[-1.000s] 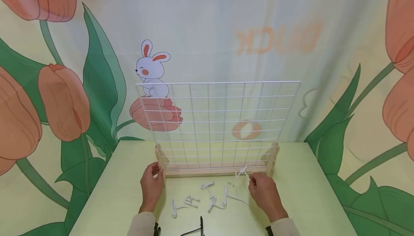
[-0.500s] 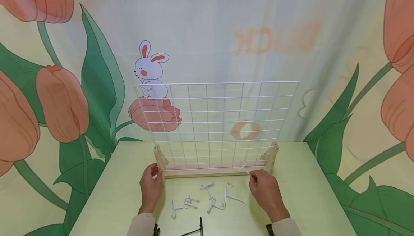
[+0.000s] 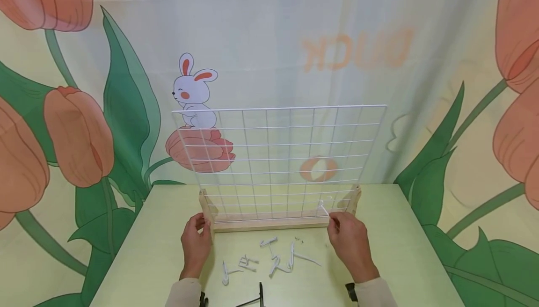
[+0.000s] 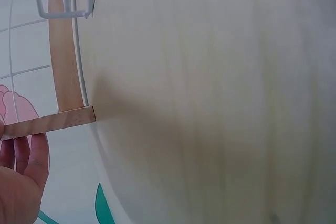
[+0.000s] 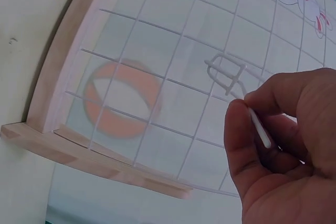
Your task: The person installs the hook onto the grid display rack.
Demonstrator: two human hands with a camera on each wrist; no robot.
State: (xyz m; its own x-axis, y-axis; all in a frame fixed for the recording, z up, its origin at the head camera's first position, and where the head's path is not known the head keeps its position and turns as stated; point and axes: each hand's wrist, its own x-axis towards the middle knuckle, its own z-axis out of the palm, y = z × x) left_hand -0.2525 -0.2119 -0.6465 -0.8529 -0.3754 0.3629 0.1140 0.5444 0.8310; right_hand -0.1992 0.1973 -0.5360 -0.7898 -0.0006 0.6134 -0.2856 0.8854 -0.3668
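Note:
A white wire grid panel (image 3: pixel 278 157) stands upright in a wooden base (image 3: pixel 269 224) on the pale green table (image 3: pixel 391 232). My left hand (image 3: pixel 196 244) grips the base's left end post (image 3: pixel 207 208); in the left wrist view the fingers (image 4: pixel 21 177) curl at the wooden foot (image 4: pixel 52 123). My right hand (image 3: pixel 349 244) pinches a white wire hook (image 3: pixel 323 206) and holds it up near the grid's lower right; in the right wrist view the hook (image 5: pixel 227 74) sits close in front of the grid wires (image 5: pixel 173 77).
Several more white hooks (image 3: pixel 269 258) lie loose on the table between my hands. A black wire piece (image 3: pixel 257 297) lies at the near edge. A printed curtain with a rabbit (image 3: pixel 194 92) and tulips hangs behind the table.
My right hand has lifted the hook up and slightly right, from the table towards the grid's lower right. The left hand has stayed on the base.

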